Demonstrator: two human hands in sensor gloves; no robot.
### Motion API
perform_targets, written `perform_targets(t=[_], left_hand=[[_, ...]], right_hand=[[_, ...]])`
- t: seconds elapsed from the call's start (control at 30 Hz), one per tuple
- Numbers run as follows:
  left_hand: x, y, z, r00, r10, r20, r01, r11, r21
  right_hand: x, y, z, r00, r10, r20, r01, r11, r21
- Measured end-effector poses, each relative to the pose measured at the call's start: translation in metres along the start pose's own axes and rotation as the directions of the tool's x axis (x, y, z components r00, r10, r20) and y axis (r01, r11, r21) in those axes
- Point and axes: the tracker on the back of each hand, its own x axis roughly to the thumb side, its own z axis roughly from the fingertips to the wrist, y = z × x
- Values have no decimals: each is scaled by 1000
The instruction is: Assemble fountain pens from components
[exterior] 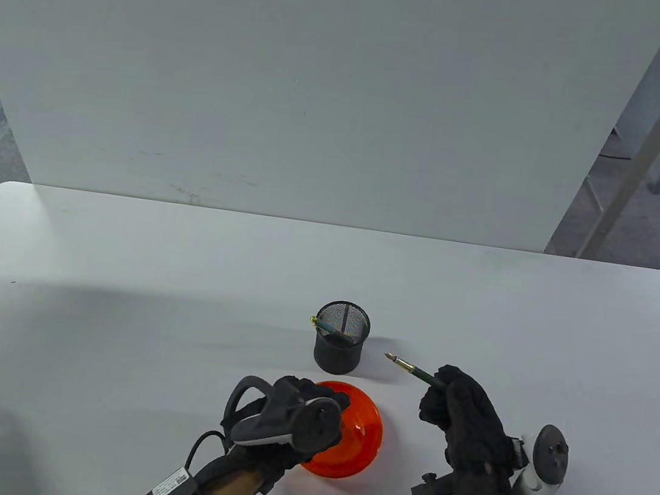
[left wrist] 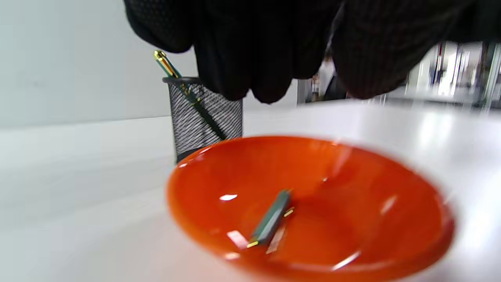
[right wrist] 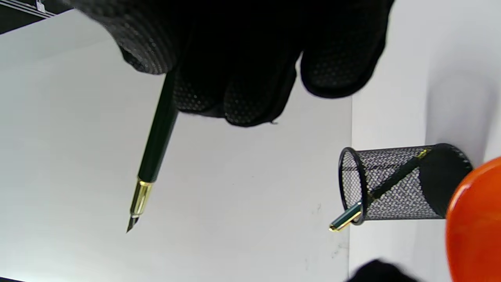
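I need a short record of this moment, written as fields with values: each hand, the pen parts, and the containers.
right hand: grips an uncapped pen body, nib exposed, held above the table
left hand: over the orange bowl, holds nothing that shows
orange bowl: holds one green pen cap with gold trim
mesh cup: black, upright, behind the bowl
finished pen: leans in the mesh cup, gold end over the rim
table: white

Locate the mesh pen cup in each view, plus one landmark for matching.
Table view: mesh pen cup at centre, just behind the orange bowl.
Left wrist view: upper left of centre, upright, behind the bowl.
Right wrist view: right side, seen lying sideways, since the view is tilted.
Shared landmark: the orange bowl, at the right edge in the right wrist view.
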Motion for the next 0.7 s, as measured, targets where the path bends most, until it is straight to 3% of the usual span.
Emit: perform_targets(t=[0.17,0.3,0.5,0.7], left_hand=[[14,-16,-31,982,-190,-19,184,965,-185],[25,-26,-40,951,-309,-22,299,934,-194],[30,-38,-46,949,-316,-24,294,907,-300],[40,-44,-44,930,-368,-14,346,887,-307]], right_hand=[[3,0,0,999,-29,17,29,1000,7],[5,0,0,999,-45,31,45,999,11],[8,1,0,995,-85,52,84,996,25],[11,1,2,993,-92,68,90,996,28]])
